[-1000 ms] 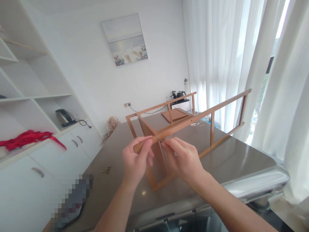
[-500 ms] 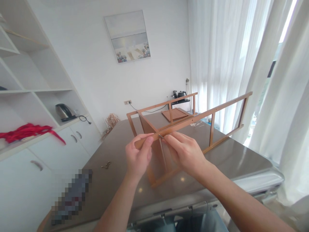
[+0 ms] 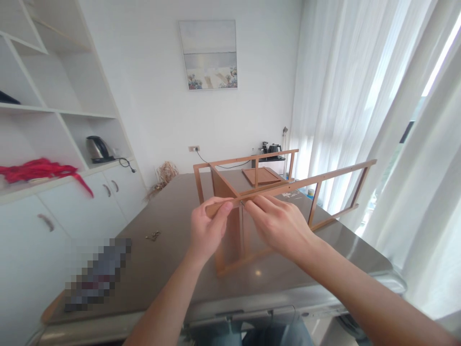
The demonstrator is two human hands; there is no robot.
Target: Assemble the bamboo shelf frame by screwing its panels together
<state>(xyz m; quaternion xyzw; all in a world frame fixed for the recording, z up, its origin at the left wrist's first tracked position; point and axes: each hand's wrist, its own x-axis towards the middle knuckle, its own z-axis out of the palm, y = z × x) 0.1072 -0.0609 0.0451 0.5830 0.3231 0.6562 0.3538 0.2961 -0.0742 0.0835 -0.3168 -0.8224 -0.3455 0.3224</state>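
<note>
A wooden shelf frame [image 3: 333, 171] lies on its side on the brown table [image 3: 169, 206]. My left hand [image 3: 209, 228] is closed around the near end of its upper rail, thumb on the front face. Just to the right, my right hand [image 3: 283, 222] pinches a small metal screw [image 3: 242, 203] against the same rail. Fingers cover most of the screw. Below the hands, a wooden panel [image 3: 229, 228] stands between the frame's sides. Several loose screws [image 3: 153, 236] lie in a small pile to the left.
A flat wooden panel [image 3: 261, 176] lies at the table's far end, near small white bits [image 3: 291, 195]. A blurred-out object [image 3: 99, 276] rests at the left front. Cabinets [image 3: 79, 206] with a kettle [image 3: 97, 149] line the left; curtains [image 3: 334, 96] hang at right.
The camera view has turned and levelled a little. Both hands keep their places on the rail; the right fingers now cover more of the screw.
</note>
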